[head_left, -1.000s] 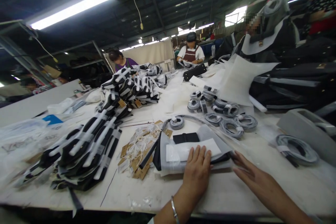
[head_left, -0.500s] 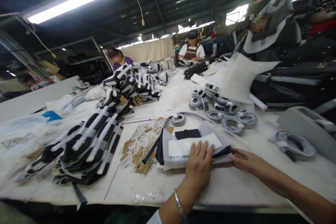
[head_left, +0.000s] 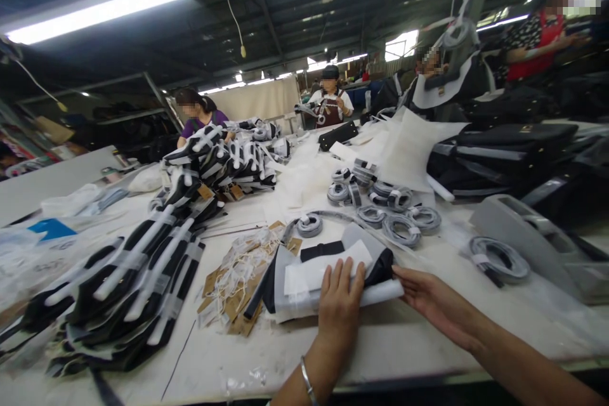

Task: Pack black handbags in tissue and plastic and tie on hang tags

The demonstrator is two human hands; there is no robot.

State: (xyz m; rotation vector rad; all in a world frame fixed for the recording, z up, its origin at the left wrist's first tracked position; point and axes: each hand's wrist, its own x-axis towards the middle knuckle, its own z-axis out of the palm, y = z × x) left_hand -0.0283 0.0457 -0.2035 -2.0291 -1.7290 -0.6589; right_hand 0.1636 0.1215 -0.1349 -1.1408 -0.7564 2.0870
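Observation:
A black bag (head_left: 385,266) lies on the table in front of me, partly wrapped in a pale foam sheet (head_left: 290,311). A white strip (head_left: 302,274) lies across its top beside a black strap (head_left: 322,250). My left hand (head_left: 340,301) lies flat on the strip and bag, fingers stretched out, a bangle on its wrist. At the bag's right end, my right hand (head_left: 425,292) has its fingers closed at the end of the sheet's rolled near edge; the fingertips are partly hidden. Brown cardboard tags (head_left: 238,285) with white strings lie left of the bag.
Wrapped black bags (head_left: 128,292) are piled at the left. Several coiled grey straps (head_left: 402,228) lie behind the bag, and another coil (head_left: 499,260) is by a grey dispenser-like holder (head_left: 528,241). More black bags (head_left: 504,152) stack at the right. Co-workers stand across the table.
The view has shifted to the right. The sheet's near edge now shows as a roll along the bag's front, with my right hand at its end. My left hand still presses on the bag.

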